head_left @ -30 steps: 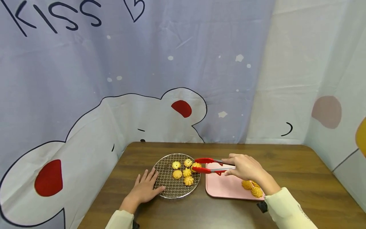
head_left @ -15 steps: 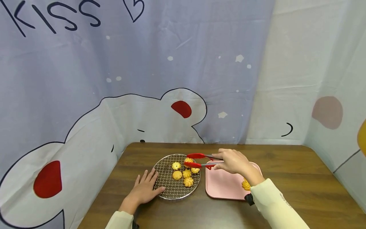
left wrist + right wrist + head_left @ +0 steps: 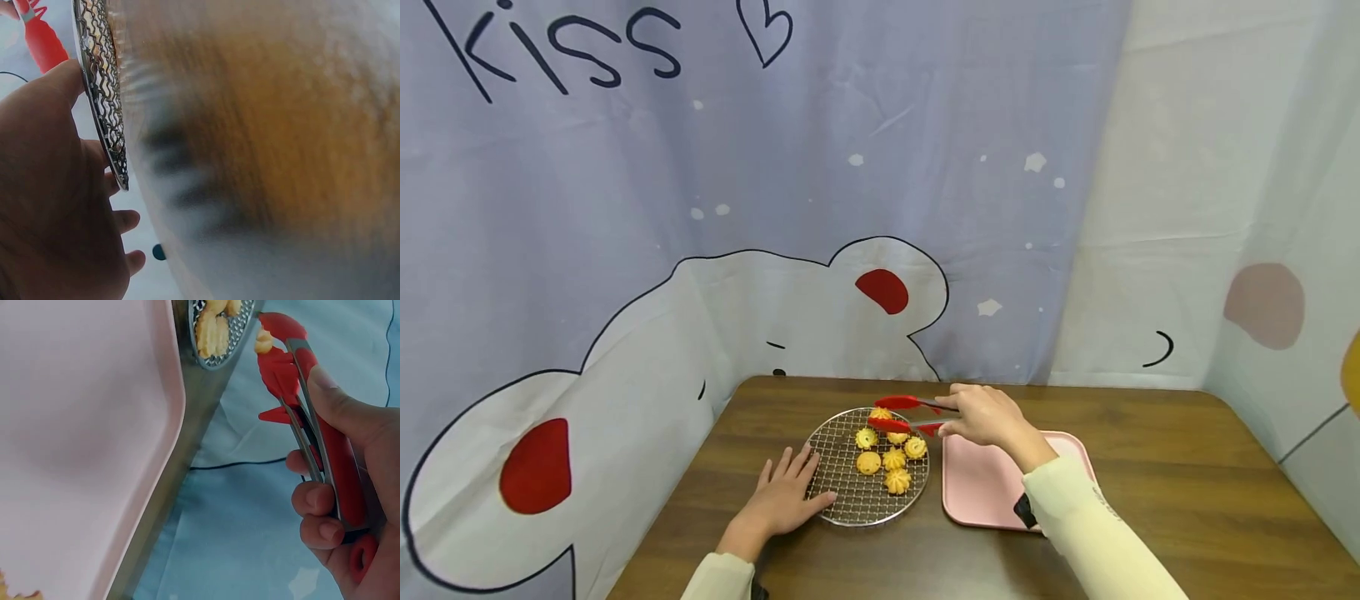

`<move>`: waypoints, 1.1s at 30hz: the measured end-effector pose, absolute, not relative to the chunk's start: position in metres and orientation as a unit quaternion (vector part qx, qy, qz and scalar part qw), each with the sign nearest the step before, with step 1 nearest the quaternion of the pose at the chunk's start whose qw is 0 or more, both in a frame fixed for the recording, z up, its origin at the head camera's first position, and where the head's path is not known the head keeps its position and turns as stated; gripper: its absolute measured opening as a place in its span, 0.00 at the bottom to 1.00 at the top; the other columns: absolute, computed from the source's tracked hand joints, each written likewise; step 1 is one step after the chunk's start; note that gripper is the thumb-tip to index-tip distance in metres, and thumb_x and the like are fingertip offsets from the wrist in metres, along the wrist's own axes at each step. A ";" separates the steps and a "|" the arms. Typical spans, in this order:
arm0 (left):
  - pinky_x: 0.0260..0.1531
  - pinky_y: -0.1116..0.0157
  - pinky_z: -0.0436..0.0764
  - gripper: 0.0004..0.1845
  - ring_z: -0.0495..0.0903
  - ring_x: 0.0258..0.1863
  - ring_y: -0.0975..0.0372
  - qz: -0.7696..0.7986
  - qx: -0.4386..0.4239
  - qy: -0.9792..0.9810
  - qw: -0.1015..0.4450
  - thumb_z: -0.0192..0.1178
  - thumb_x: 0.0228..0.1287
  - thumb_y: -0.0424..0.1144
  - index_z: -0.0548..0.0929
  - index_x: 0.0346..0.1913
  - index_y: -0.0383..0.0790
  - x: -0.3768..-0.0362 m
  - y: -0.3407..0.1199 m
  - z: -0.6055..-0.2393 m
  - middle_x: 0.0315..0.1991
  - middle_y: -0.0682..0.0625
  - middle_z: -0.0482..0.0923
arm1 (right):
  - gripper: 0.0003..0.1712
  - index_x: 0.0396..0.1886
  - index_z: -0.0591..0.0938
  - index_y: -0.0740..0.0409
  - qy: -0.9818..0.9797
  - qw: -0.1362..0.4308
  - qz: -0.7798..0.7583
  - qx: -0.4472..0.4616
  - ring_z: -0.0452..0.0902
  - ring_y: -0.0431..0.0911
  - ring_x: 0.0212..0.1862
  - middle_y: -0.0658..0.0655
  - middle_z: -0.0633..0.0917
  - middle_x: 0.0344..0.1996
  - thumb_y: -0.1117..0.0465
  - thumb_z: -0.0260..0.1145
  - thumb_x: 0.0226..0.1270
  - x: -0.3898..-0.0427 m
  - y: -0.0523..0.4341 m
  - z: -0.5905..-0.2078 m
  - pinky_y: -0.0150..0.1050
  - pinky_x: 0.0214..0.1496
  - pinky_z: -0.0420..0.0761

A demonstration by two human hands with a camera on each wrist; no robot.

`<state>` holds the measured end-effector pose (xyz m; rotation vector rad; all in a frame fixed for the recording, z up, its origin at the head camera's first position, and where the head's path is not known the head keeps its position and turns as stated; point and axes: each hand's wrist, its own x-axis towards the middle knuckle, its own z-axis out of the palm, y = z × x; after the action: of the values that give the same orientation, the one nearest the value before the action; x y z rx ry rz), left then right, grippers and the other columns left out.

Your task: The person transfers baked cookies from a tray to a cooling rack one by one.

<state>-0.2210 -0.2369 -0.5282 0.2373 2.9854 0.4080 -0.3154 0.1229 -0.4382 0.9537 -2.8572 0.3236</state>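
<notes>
My left hand point(image 3: 778, 504) lies spread, palm down, with its fingers on the left rim of a round wire cooling rack point(image 3: 842, 492). In the left wrist view its thumb side meets the edge of the rack point(image 3: 103, 94). My right hand point(image 3: 988, 417) grips metal tongs with red tips point(image 3: 891, 426). Between the tips a small yellow piped cookie point(image 3: 264, 342) is pinched, over the rack's back part. Several yellow cookies point(image 3: 897, 481) lie on the mesh, mostly toward its right half.
To the right of the rack is a pink tray point(image 3: 985, 492), partly covered by my right forearm. A piece of cookie point(image 3: 15, 590) shows on it in the right wrist view. Behind the wooden table point(image 3: 1165, 467) hangs a printed curtain point(image 3: 1000, 208).
My right hand has moved left from beside the tray, carrying the cookie in the tongs across the rack toward its back. My left hand stays at the rim.
</notes>
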 end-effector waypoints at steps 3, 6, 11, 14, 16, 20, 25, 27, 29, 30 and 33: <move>0.73 0.34 0.42 0.46 0.45 0.80 0.40 0.134 0.079 0.986 0.058 0.51 0.71 0.68 0.61 0.79 0.40 -0.221 -0.238 -0.529 0.81 0.43 0.50 | 0.31 0.62 0.85 0.46 -0.943 0.055 0.102 0.312 0.74 0.42 0.29 0.46 0.81 0.37 0.42 0.76 0.60 -0.320 0.114 -0.438 0.39 0.29 0.74; 0.73 0.33 0.42 0.46 0.45 0.80 0.39 0.137 0.081 0.986 0.057 0.51 0.71 0.68 0.61 0.79 0.40 -0.221 -0.238 -0.529 0.81 0.42 0.50 | 0.31 0.62 0.85 0.45 -0.946 0.052 0.100 0.303 0.75 0.42 0.29 0.45 0.80 0.37 0.42 0.76 0.59 -0.323 0.107 -0.439 0.39 0.29 0.74; 0.73 0.33 0.42 0.46 0.45 0.79 0.39 0.140 0.083 0.985 0.057 0.52 0.70 0.68 0.62 0.79 0.39 -0.222 -0.237 -0.529 0.81 0.42 0.51 | 0.32 0.62 0.85 0.46 -0.951 0.037 0.103 0.289 0.76 0.44 0.31 0.44 0.80 0.37 0.42 0.77 0.58 -0.326 0.100 -0.439 0.41 0.31 0.76; 0.73 0.33 0.42 0.46 0.45 0.80 0.39 0.138 0.082 0.985 0.056 0.52 0.70 0.68 0.62 0.79 0.39 -0.221 -0.237 -0.528 0.81 0.42 0.50 | 0.32 0.62 0.85 0.45 -0.953 0.032 0.099 0.286 0.77 0.44 0.32 0.45 0.81 0.38 0.42 0.77 0.58 -0.329 0.097 -0.439 0.42 0.32 0.76; 0.73 0.34 0.42 0.46 0.45 0.80 0.40 0.138 0.081 0.986 0.056 0.52 0.70 0.69 0.62 0.79 0.39 -0.221 -0.237 -0.527 0.81 0.42 0.50 | 0.32 0.62 0.85 0.45 -0.953 0.031 0.097 0.284 0.77 0.44 0.32 0.47 0.82 0.39 0.43 0.78 0.58 -0.331 0.095 -0.439 0.43 0.33 0.77; 0.73 0.34 0.42 0.46 0.45 0.80 0.40 0.138 0.081 0.985 0.056 0.52 0.70 0.69 0.61 0.79 0.39 -0.221 -0.236 -0.526 0.81 0.42 0.50 | 0.32 0.62 0.85 0.45 -0.955 0.025 0.091 0.279 0.77 0.45 0.33 0.50 0.84 0.43 0.43 0.78 0.58 -0.333 0.092 -0.439 0.43 0.34 0.77; 0.73 0.34 0.43 0.46 0.45 0.80 0.39 0.137 0.081 0.986 0.055 0.52 0.70 0.69 0.62 0.79 0.39 -0.221 -0.236 -0.525 0.81 0.43 0.50 | 0.32 0.63 0.84 0.44 -0.957 0.014 0.092 0.273 0.75 0.43 0.31 0.50 0.83 0.42 0.43 0.77 0.58 -0.334 0.091 -0.441 0.42 0.33 0.76; 0.73 0.33 0.43 0.46 0.45 0.79 0.39 0.136 0.082 0.986 0.055 0.52 0.70 0.69 0.62 0.79 0.39 -0.222 -0.237 -0.525 0.81 0.43 0.51 | 0.33 0.63 0.84 0.44 -0.958 0.012 0.094 0.270 0.74 0.43 0.30 0.48 0.82 0.40 0.43 0.78 0.58 -0.334 0.090 -0.442 0.42 0.32 0.76; 0.73 0.33 0.43 0.47 0.45 0.79 0.39 0.137 0.083 0.985 0.057 0.52 0.70 0.69 0.62 0.79 0.39 -0.222 -0.237 -0.526 0.81 0.42 0.51 | 0.33 0.63 0.84 0.44 -0.959 0.011 0.096 0.268 0.75 0.43 0.30 0.47 0.81 0.39 0.43 0.78 0.57 -0.334 0.090 -0.443 0.42 0.32 0.76; 0.73 0.33 0.43 0.47 0.45 0.79 0.39 0.138 0.083 0.985 0.059 0.52 0.70 0.69 0.61 0.79 0.39 -0.222 -0.238 -0.526 0.81 0.42 0.50 | 0.32 0.62 0.85 0.43 -0.959 0.012 0.096 0.267 0.75 0.44 0.31 0.46 0.81 0.38 0.43 0.78 0.57 -0.335 0.089 -0.444 0.42 0.32 0.76; 0.73 0.33 0.42 0.47 0.45 0.79 0.39 0.137 0.082 0.985 0.063 0.51 0.70 0.69 0.61 0.79 0.39 -0.222 -0.239 -0.528 0.81 0.42 0.50 | 0.32 0.62 0.85 0.43 -0.959 0.015 0.094 0.267 0.78 0.45 0.33 0.45 0.81 0.38 0.43 0.78 0.57 -0.335 0.088 -0.446 0.42 0.32 0.77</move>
<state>-0.2217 -0.2393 -0.5277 0.2472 2.9770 0.4139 -0.3350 0.0881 -0.4456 0.8315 -2.9844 0.2935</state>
